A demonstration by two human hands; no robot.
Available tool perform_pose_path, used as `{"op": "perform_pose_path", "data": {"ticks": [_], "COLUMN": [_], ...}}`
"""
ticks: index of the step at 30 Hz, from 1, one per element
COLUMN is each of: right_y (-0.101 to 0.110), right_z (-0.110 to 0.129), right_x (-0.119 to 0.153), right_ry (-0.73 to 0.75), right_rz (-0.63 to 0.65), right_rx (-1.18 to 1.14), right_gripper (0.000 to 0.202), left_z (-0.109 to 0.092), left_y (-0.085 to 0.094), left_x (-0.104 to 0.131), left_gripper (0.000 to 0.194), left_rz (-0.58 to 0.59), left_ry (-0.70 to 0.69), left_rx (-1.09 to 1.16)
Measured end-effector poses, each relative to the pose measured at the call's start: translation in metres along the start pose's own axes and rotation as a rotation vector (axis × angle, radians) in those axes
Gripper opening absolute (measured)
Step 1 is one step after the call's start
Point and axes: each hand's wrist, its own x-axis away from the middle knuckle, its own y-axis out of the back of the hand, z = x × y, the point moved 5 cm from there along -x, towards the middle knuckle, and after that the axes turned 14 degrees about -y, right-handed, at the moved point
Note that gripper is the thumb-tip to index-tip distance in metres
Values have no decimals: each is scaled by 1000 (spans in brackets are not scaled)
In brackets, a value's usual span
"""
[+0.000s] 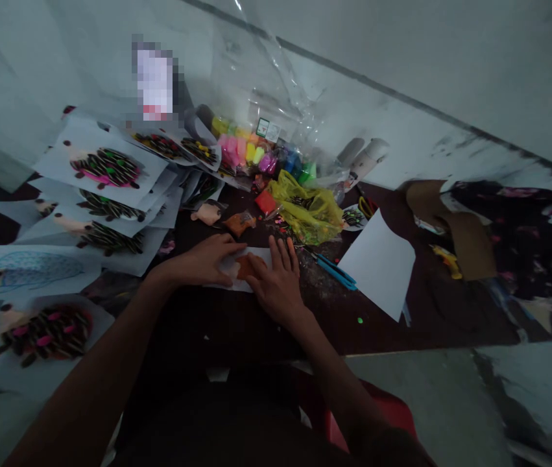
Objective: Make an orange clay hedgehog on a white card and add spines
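On the dark table in front of me lies a small sheet of white paper (pixel 242 286) carrying a flat patch of orange-brown clay (pixel 244 267). A paler patch, perhaps light pink clay, adjoins it on the left. My left hand (pixel 202 261) rests at the paper's left side, thumb and fingers apart around the pale patch. Stretched out flat, the fingers of my right hand (pixel 278 283) lie on the paper's right part, the index finger and thumb touching the orange-brown clay. Just beyond are a packet of pale pink clay (pixel 206 213) and a packet of brown clay (pixel 239 224).
Left, finished hedgehog pictures (pixel 108 170) with seed spines lie stacked. Behind stands a clear bag of coloured clay (pixel 251 152). A yellow plastic bag (pixel 305 211) holds dark seeds. Right are a blue-handled tool (pixel 336 271), white paper (pixel 380 263) and a patterned dark cloth (pixel 528 233).
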Motion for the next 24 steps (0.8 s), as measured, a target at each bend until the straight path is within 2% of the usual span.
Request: {"op": "perform_pose_path", "data": {"ticks": [12, 17, 24], "right_y": [2, 1, 0], "right_z": [-12, -14, -25], "right_x": [3, 6, 5], "right_ry": [-100, -93, -87], "right_rz": [62, 83, 88], "right_rx": [-24, -22, -84], "right_gripper": [47, 45, 41], "left_z": [3, 2, 6], "left_y": [-1, 0, -3], "left_x": [0, 0, 1], "left_gripper": [78, 78, 78], "left_rz": [18, 28, -15], "left_ry": [19, 43, 3], "left_rx": [24, 36, 19]}}
